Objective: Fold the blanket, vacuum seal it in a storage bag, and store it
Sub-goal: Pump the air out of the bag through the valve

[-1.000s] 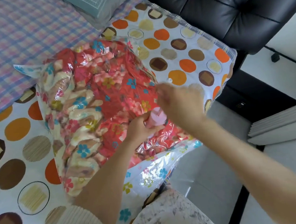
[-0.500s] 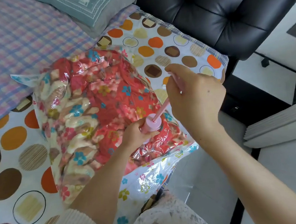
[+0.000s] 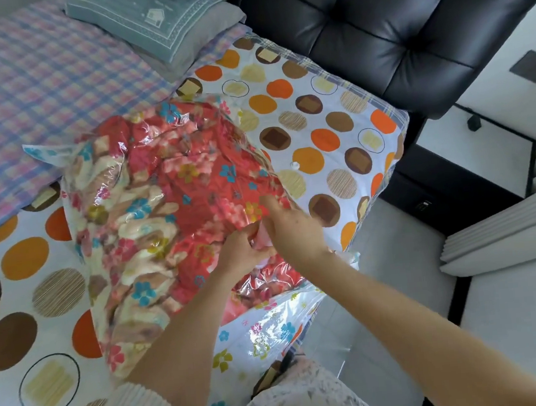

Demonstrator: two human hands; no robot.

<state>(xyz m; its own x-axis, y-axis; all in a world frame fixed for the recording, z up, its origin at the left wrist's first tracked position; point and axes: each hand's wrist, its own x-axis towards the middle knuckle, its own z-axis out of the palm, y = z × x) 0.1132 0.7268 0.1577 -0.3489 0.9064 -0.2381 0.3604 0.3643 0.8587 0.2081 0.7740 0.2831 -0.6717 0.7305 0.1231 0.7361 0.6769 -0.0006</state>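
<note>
A red floral blanket [image 3: 174, 192] lies folded inside a clear plastic storage bag [image 3: 266, 330] printed with small flowers, on the spotted bed cover [image 3: 328, 125]. A pink hand pump [image 3: 263, 237] stands on the bag near its right edge, mostly hidden by my hands. My left hand [image 3: 243, 254] grips the pump's barrel low down. My right hand [image 3: 290, 227] is closed over the pump's top, pressed down close to the left hand. The pump's rod is hidden.
A checked sheet [image 3: 37, 94] and a teal pillow [image 3: 157, 20] lie at the back. A black padded headboard [image 3: 390, 27] stands at the right, with a dark bedside cabinet [image 3: 454, 178] and grey floor [image 3: 383, 290] beside the bed. A small white cap [image 3: 295, 165] lies on the cover.
My right hand, raised with the pump's rod pulled out half a second ago, has come down onto the pump. The left hand stayed on the barrel.
</note>
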